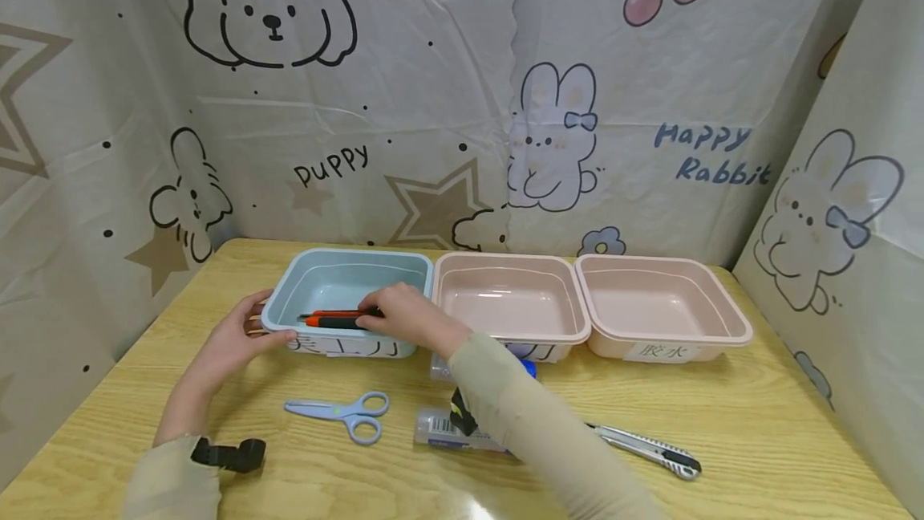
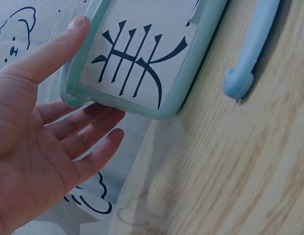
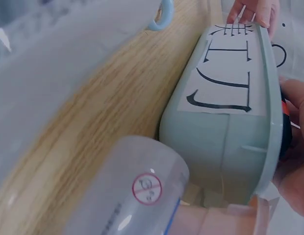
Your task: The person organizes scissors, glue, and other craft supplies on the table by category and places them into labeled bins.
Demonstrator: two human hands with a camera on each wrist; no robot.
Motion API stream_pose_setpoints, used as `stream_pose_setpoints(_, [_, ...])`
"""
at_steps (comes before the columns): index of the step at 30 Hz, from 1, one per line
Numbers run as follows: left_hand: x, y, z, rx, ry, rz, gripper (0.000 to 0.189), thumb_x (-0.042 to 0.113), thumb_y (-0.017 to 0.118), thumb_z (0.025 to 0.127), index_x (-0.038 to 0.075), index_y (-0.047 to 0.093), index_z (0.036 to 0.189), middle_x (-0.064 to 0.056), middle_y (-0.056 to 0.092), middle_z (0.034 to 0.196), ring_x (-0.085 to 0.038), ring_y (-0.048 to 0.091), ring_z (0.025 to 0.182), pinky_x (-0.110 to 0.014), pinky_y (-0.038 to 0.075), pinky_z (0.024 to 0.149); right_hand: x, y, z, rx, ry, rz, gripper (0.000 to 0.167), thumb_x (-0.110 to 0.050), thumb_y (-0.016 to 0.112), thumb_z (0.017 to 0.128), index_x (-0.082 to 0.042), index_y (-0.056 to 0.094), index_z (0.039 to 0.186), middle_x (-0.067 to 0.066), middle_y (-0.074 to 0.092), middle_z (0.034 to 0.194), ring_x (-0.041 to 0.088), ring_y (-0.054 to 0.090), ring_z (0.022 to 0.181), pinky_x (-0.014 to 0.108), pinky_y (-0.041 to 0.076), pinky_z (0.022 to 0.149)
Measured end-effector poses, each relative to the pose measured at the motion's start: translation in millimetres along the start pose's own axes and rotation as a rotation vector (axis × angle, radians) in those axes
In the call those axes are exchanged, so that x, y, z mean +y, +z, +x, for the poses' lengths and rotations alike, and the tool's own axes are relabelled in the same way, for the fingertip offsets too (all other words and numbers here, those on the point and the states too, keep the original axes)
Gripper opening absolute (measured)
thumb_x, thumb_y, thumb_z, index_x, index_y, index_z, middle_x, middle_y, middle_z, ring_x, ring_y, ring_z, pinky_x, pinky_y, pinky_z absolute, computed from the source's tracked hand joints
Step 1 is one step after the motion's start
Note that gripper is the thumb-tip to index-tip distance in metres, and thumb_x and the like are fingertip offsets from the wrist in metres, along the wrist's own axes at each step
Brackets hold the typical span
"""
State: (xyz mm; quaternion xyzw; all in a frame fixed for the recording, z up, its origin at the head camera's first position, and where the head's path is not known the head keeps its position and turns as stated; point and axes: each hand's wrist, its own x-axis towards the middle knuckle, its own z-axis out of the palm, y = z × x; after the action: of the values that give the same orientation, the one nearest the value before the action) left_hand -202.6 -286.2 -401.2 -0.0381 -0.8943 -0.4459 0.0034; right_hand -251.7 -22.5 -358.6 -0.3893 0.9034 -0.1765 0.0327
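An orange-and-black utility knife [image 1: 335, 322] lies along the inside of the light blue bin [image 1: 347, 257], near its front rim. My right hand [image 1: 407, 315] grips its right end; a red strip shows behind it, and I cannot tell whether that is a second knife. In the right wrist view, the knife [image 3: 286, 128] shows partly between the rim and my fingers. My left hand [image 1: 234, 339] holds the bin's left front corner. In the left wrist view, its thumb touches the rim and the other fingers curve under the bin's side [image 2: 164, 110].
Two pink bins [image 1: 512, 335] [image 1: 667, 329] stand to the right. Blue scissors [image 1: 346, 412], a clear bottle [image 1: 451, 432] and a silver utility knife [image 1: 646, 448] lie in front. Another clear bottle with a blue cap [image 1: 530, 368] is partly behind my right sleeve.
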Motion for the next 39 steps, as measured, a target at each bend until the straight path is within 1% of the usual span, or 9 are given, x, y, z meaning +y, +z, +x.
stream_pose_setpoints(4, [-0.1, -0.6, 0.4, -0.003, -0.001, -0.006, 0.089, 0.037, 0.067, 0.080, 0.003, 0.016, 0.144, -0.022, 0.039, 0.130, -0.035, 0.046, 0.113, -0.026, 0.048, 0.078, -1.2, 4.2, 4.5, -0.022, 0.036, -0.001, 0.026, -0.030, 0.055, 0.091, -0.014, 0.067, 0.107, -0.004, 0.068, 0.097, 0.005, 0.058, 0.079, 0.018, 0.046, 0.073])
stream_pose_setpoints(8, [0.7, -0.6, 1.1, -0.001, 0.003, -0.004, 0.089, 0.038, 0.067, 0.080, 0.004, 0.016, 0.144, -0.022, 0.039, 0.130, -0.035, 0.046, 0.113, -0.028, 0.048, 0.079, -0.9, 6.3, 7.1, -0.027, 0.066, -0.017, 0.025, -0.030, 0.055, 0.090, -0.014, 0.069, 0.103, -0.004, 0.068, 0.093, 0.006, 0.058, 0.078, 0.019, 0.045, 0.071])
stream_pose_setpoints(11, [1.3, -0.4, 1.3, 0.000, 0.006, 0.000, 0.089, 0.038, 0.067, 0.080, 0.003, 0.017, 0.144, -0.022, 0.039, 0.130, -0.036, 0.047, 0.113, -0.030, 0.049, 0.080, -0.5, 7.4, 8.1, -0.025, 0.075, -0.041, 0.024, -0.029, 0.055, 0.091, -0.014, 0.069, 0.104, -0.004, 0.068, 0.095, 0.007, 0.060, 0.082, 0.019, 0.046, 0.073])
stream_pose_setpoints(15, [1.2, 0.1, 1.7, 0.002, 0.007, 0.005, 0.088, 0.037, 0.067, 0.080, 0.003, 0.017, 0.144, -0.023, 0.040, 0.129, -0.036, 0.047, 0.112, -0.032, 0.049, 0.080, -0.6, 7.9, 6.6, -0.012, 0.089, -0.026, 0.024, -0.023, 0.053, 0.092, -0.012, 0.067, 0.109, -0.001, 0.067, 0.103, 0.009, 0.061, 0.094, 0.019, 0.047, 0.081])
stream_pose_setpoints(19, [2.4, 0.8, 2.3, -0.003, 0.009, -0.002, 0.089, 0.037, 0.067, 0.080, 0.002, 0.016, 0.144, -0.024, 0.039, 0.130, -0.037, 0.047, 0.112, -0.035, 0.049, 0.082, -1.1, 1.1, -3.7, 0.021, 0.075, 0.006, 0.025, -0.019, 0.052, 0.093, -0.010, 0.065, 0.112, 0.000, 0.067, 0.106, 0.010, 0.061, 0.096, 0.019, 0.047, 0.082])
stream_pose_setpoints(25, [4.0, 2.5, 3.0, -0.011, 0.011, -0.009, 0.089, 0.035, 0.068, 0.080, 0.000, 0.015, 0.144, -0.025, 0.038, 0.130, -0.038, 0.047, 0.112, -0.037, 0.049, 0.082, 9.3, -23.9, -38.6, 0.100, 0.003, -0.026, 0.022, -0.020, 0.054, 0.091, -0.012, 0.066, 0.108, -0.002, 0.067, 0.102, 0.009, 0.061, 0.090, 0.022, 0.048, 0.078])
stream_pose_setpoints(32, [0.7, 5.0, 3.8, -0.012, 0.013, -0.017, 0.090, 0.036, 0.068, 0.080, 0.001, 0.015, 0.144, -0.024, 0.038, 0.130, -0.036, 0.047, 0.112, -0.032, 0.049, 0.080, 34.6, -50.7, -93.3, 0.226, -0.022, -0.080, 0.015, -0.019, 0.059, 0.088, -0.014, 0.068, 0.098, -0.004, 0.067, 0.092, 0.008, 0.061, 0.083, 0.024, 0.049, 0.075])
stream_pose_setpoints(35, [0.3, 3.1, 2.0, -0.011, 0.014, -0.016, 0.089, 0.035, 0.067, 0.081, 0.001, 0.015, 0.144, -0.024, 0.038, 0.130, -0.036, 0.047, 0.112, -0.031, 0.049, 0.080, 44.1, -56.1, -118.5, 0.235, -0.004, -0.099, 0.013, -0.020, 0.061, 0.086, -0.015, 0.067, 0.097, -0.005, 0.066, 0.089, 0.007, 0.059, 0.079, 0.022, 0.048, 0.071])
stream_pose_setpoints(39, [0.6, -0.1, 0.2, -0.007, 0.013, -0.007, 0.088, 0.035, 0.067, 0.081, 0.001, 0.014, 0.144, -0.024, 0.038, 0.130, -0.036, 0.046, 0.112, -0.031, 0.049, 0.080, 54.8, -60.6, -152.5, 0.203, 0.037, -0.095, 0.012, -0.020, 0.063, 0.085, -0.015, 0.067, 0.095, -0.007, 0.064, 0.084, 0.005, 0.056, 0.073, 0.018, 0.046, 0.064])
